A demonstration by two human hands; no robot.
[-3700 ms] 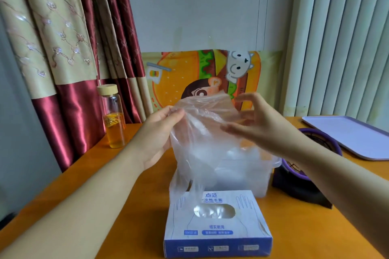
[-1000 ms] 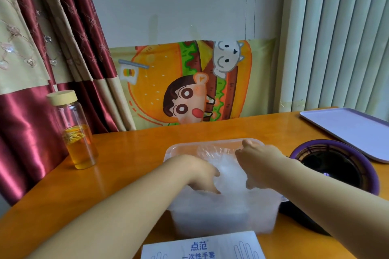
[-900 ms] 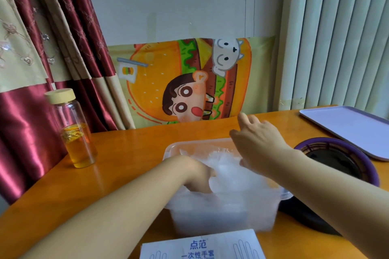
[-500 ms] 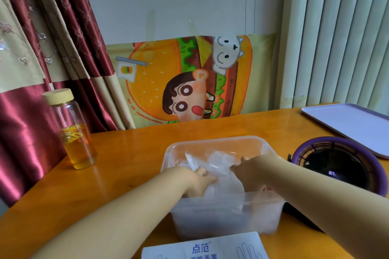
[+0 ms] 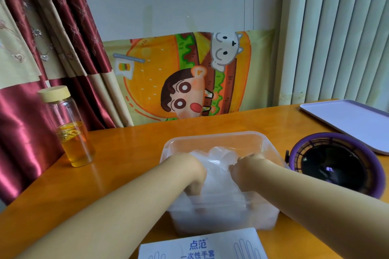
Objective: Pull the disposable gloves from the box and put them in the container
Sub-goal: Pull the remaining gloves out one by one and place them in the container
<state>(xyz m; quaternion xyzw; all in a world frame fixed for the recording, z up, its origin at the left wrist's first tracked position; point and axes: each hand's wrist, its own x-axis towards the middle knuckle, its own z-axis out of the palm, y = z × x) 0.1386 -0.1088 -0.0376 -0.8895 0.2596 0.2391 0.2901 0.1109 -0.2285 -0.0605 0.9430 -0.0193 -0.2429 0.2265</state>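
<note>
Inside the clear container [image 5: 212, 135], both the left hand [image 5: 192, 174] and right hand [image 5: 245, 171] press into the crumpled gloves [image 5: 220, 162]; whether their buried fingers grip the film I cannot tell. Clinging plastic may lift out with them, or spring up over the rim.

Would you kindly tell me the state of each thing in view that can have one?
container, lidless, holding crumpled gloves.
left hand, down among the gloves, fingers hidden.
right hand, likewise among the gloves, fingers hidden.
glove box, mostly out of frame, opening unseen.
bottle, upright, capped, partly filled with amber liquid.
fan, facing upward, running or not unclear.
</note>
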